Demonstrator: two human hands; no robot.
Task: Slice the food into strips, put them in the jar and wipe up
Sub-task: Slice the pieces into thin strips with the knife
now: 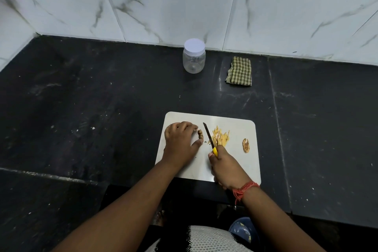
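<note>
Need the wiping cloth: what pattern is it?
Green and cream checks, seen in the head view: cloth.

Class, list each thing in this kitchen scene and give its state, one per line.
jar: lid on, empty
cloth: folded, unused
food piece: uncut, held by left hand
strips: piled on board
knife: gripped by right hand

one head-worn view looks forward and steeply down, close above the desk [102, 98], wall tiles [173, 2] at 12 o'clock.
</note>
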